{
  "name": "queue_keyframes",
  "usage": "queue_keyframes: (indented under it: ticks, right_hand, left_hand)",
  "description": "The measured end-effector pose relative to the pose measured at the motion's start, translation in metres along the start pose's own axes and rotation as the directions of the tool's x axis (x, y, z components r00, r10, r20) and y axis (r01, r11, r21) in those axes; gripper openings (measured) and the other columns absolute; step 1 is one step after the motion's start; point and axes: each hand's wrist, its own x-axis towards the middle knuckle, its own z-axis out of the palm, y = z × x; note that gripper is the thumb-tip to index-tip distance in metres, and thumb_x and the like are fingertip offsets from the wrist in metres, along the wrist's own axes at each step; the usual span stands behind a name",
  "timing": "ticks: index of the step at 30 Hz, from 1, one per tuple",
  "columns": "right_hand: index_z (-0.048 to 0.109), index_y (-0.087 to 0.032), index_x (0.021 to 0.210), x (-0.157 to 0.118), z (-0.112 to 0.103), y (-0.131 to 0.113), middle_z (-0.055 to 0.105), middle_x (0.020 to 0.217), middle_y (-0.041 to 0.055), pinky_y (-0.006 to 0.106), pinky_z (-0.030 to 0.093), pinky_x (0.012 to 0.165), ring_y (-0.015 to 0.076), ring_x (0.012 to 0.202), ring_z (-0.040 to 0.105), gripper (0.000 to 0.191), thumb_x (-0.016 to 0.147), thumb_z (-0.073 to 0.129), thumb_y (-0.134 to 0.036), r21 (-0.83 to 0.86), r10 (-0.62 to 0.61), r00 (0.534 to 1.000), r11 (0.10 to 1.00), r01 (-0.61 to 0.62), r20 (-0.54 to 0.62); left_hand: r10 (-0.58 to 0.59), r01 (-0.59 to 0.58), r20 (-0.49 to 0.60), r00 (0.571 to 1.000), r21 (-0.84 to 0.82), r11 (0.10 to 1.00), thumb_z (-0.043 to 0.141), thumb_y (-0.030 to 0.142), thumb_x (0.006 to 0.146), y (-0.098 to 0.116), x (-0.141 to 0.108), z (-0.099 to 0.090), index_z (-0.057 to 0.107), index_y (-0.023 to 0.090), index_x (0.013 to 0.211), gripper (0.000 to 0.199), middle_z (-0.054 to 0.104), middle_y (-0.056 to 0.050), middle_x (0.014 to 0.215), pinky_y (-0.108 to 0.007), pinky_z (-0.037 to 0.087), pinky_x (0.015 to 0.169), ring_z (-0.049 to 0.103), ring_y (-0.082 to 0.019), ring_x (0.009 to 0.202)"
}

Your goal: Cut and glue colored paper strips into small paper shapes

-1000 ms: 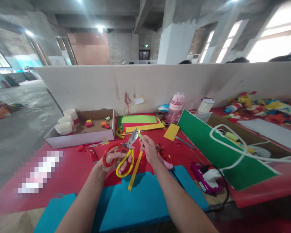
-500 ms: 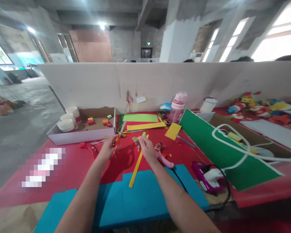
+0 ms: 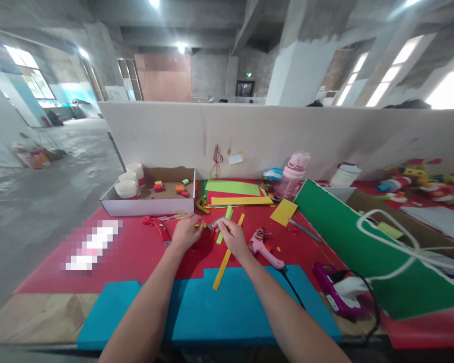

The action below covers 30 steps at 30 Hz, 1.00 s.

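My left hand [image 3: 187, 232] is closed on a small thing with yellow on it that I cannot make out, over the red table covering [image 3: 136, 257]. Close to its right, my right hand [image 3: 230, 234] has its fingers pinched at a small greyish piece between the two hands. A light green strip [image 3: 220, 237] lies by the right fingertips, and a long yellow strip [image 3: 221, 269] runs under that hand towards the blue board [image 3: 219, 315]. The pink glue gun [image 3: 267, 253] rests right of my right hand. Left of my left hand lies a red-handled tool [image 3: 162, 232].
An open box [image 3: 147, 207] at the back left holds paper cups [image 3: 126, 187] and small coloured rolls. Green and yellow sheets [image 3: 232, 188] lie at the back. To the right are a pink bottle [image 3: 295, 174], a green panel [image 3: 363, 252] and a purple power strip [image 3: 336, 292].
My hands have come closer together. The orange-handled scissors seen upright in my left hand no longer show clearly. The light green strip now lies by my right fingertips. The view has shifted.
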Motion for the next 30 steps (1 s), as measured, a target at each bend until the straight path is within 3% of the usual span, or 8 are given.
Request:
queue_keyframes:
  ticks: [5, 11, 14, 17, 21, 23, 26, 30]
  right_hand:
    - [0.063, -0.022, 0.074, 0.037, 0.035, 0.006, 0.062, 0.065, 0.0004, 0.025, 0.040, 0.060, 0.0157, 0.062, 0.056, 0.031, 0.092, 0.042, -0.035, -0.209, 0.126, 0.978, 0.974, -0.089, 0.168]
    - [0.064, -0.020, 0.092, 0.070, 0.068, 0.009, 0.065, 0.100, 0.0054, 0.026, 0.042, 0.081, 0.0166, 0.096, 0.058, 0.023, 0.093, 0.041, -0.022, -0.482, 0.059, 0.942, 0.869, 0.115, 0.331]
    - [0.062, -0.021, 0.105, 0.061, 0.047, 0.003, 0.057, 0.122, 0.0091, 0.029, 0.041, 0.087, 0.0184, 0.109, 0.054, 0.027, 0.095, 0.038, -0.025, -0.553, -0.007, 0.975, 0.823, 0.132, 0.222]
    - [0.062, -0.019, 0.102, 0.034, 0.009, -0.005, 0.062, 0.107, 0.0103, 0.029, 0.041, 0.082, 0.0191, 0.096, 0.058, 0.028, 0.095, 0.035, -0.021, -0.642, 0.070, 0.977, 0.762, 0.077, 0.201]
    - [0.062, -0.020, 0.097, -0.010, -0.031, -0.023, 0.062, 0.099, 0.0068, 0.026, 0.040, 0.072, 0.0184, 0.090, 0.058, 0.023, 0.084, 0.048, -0.008, -0.653, 0.192, 0.778, 0.680, 0.334, 0.598]
    - [0.060, -0.020, 0.099, -0.026, -0.037, -0.033, 0.060, 0.100, 0.0076, 0.025, 0.038, 0.064, 0.0184, 0.085, 0.058, 0.025, 0.079, 0.053, -0.007, -0.660, 0.255, 0.675, 0.603, 0.449, 0.692]
    - [0.058, -0.019, 0.099, -0.035, -0.032, -0.043, 0.058, 0.103, 0.0100, 0.026, 0.037, 0.058, 0.0191, 0.080, 0.058, 0.021, 0.083, 0.049, -0.009, -0.683, 0.268, 0.654, 0.496, 0.535, 0.707]
    - [0.060, -0.019, 0.093, -0.027, -0.026, -0.040, 0.061, 0.096, 0.0083, 0.026, 0.040, 0.060, 0.0191, 0.078, 0.060, 0.016, 0.088, 0.045, -0.014, -0.673, 0.231, 0.667, 0.505, 0.540, 0.709]
  left_hand:
    - [-0.107, 0.135, -0.309, 0.945, 0.070, 0.988, 0.043, 0.027, 0.089, -0.011, -0.001, -0.007, 0.064, 0.019, 0.092, 0.023, 0.063, -0.007, 0.087, -0.027, 0.038, 0.074, 0.057, -0.019, 0.085]
    - [-0.055, 0.093, -0.429, 0.902, 0.068, 0.993, 0.046, 0.026, 0.087, -0.023, -0.002, -0.003, 0.064, 0.020, 0.089, 0.019, 0.065, -0.006, 0.084, -0.027, 0.037, 0.071, 0.058, -0.019, 0.083]
    - [-0.081, 0.110, -0.452, 0.888, 0.039, 0.993, 0.046, 0.025, 0.087, -0.026, -0.001, -0.002, 0.064, 0.020, 0.087, 0.018, 0.065, -0.006, 0.082, -0.027, 0.037, 0.070, 0.058, -0.019, 0.081]
    - [-0.096, 0.111, -0.462, 0.882, 0.007, 0.994, 0.047, 0.024, 0.086, -0.026, -0.001, -0.001, 0.064, 0.020, 0.086, 0.018, 0.065, -0.005, 0.079, -0.027, 0.036, 0.068, 0.057, -0.018, 0.077]
    - [-0.103, 0.110, -0.448, 0.888, -0.011, 0.994, 0.048, 0.024, 0.086, -0.024, 0.000, 0.004, 0.064, 0.020, 0.084, 0.017, 0.065, -0.004, 0.075, -0.026, 0.034, 0.065, 0.057, -0.017, 0.073]
    - [-0.105, 0.111, -0.440, 0.892, -0.011, 0.994, 0.048, 0.025, 0.085, -0.024, 0.000, 0.006, 0.064, 0.020, 0.084, 0.017, 0.064, -0.004, 0.074, -0.026, 0.034, 0.064, 0.056, -0.017, 0.072]
    - [-0.096, 0.101, -0.415, 0.905, -0.009, 0.995, 0.047, 0.025, 0.085, -0.023, 0.000, 0.008, 0.064, 0.019, 0.082, 0.018, 0.063, -0.005, 0.072, -0.025, 0.033, 0.063, 0.056, -0.016, 0.070]
    - [-0.070, 0.063, -0.372, 0.925, -0.032, 0.997, 0.047, 0.026, 0.085, -0.020, -0.001, 0.008, 0.063, 0.019, 0.078, 0.019, 0.060, -0.004, 0.067, -0.025, 0.033, 0.061, 0.054, -0.016, 0.066]
